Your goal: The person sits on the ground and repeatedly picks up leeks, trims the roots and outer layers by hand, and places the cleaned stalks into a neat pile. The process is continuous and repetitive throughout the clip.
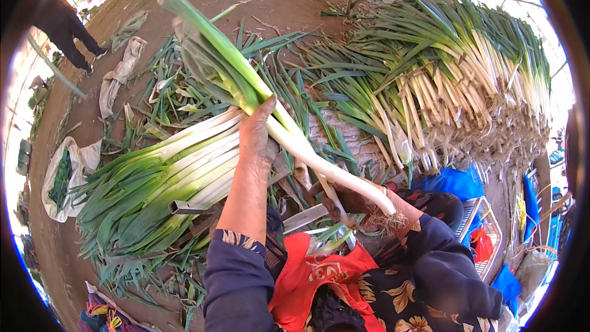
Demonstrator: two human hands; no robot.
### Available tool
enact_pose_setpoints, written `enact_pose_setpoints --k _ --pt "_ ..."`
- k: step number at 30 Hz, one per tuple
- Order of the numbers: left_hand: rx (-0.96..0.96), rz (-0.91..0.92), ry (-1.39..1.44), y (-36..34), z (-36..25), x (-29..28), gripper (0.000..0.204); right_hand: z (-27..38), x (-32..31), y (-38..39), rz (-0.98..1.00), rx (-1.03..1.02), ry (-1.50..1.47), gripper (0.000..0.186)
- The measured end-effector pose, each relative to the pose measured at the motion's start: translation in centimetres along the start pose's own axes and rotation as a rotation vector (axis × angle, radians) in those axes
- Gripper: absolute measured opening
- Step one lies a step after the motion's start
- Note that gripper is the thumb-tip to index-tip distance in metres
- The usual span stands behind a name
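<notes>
My left hand (259,129) is wrapped around a thick leek (329,169), close to where its white shaft turns green. The leek slants across the middle, leaves up to the left and the root tuft down to the right. Behind its root end is my right hand (337,200), shadowed and partly hidden, with fingers curled in beside a thin pale strip (332,193). What those fingers hold I cannot make out. Left of my left forearm, a row of cleaned leeks (190,163) lies side by side on a metal frame (187,207).
At the right rises a big pile of leeks with dirty roots (455,86). Stripped leaves (178,89) litter the ground. A white sack (77,169) stands at the left, and a plastic crate (488,233) with blue and red bags at the right. Another person (64,27) is at the far left.
</notes>
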State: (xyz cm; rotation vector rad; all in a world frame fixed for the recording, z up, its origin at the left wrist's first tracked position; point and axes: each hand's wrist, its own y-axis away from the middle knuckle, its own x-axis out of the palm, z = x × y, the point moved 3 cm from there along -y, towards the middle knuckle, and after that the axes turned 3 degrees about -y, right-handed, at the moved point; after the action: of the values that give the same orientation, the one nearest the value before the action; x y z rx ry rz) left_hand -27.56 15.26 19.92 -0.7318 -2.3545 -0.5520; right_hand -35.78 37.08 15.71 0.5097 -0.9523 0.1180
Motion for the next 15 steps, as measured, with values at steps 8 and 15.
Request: enact_pose_setpoints --k 8,15 --pt "0.094 0.147 0.098 1.3 -2.2 0.5 0.042 3.4 -0.7 2.8 -0.258 -0.142 0.223 0.036" --pt "0.112 0.239 0.085 1.1 -1.2 0.8 0.05 2.9 0.3 2.9 -0.436 -0.21 0.725 0.055"
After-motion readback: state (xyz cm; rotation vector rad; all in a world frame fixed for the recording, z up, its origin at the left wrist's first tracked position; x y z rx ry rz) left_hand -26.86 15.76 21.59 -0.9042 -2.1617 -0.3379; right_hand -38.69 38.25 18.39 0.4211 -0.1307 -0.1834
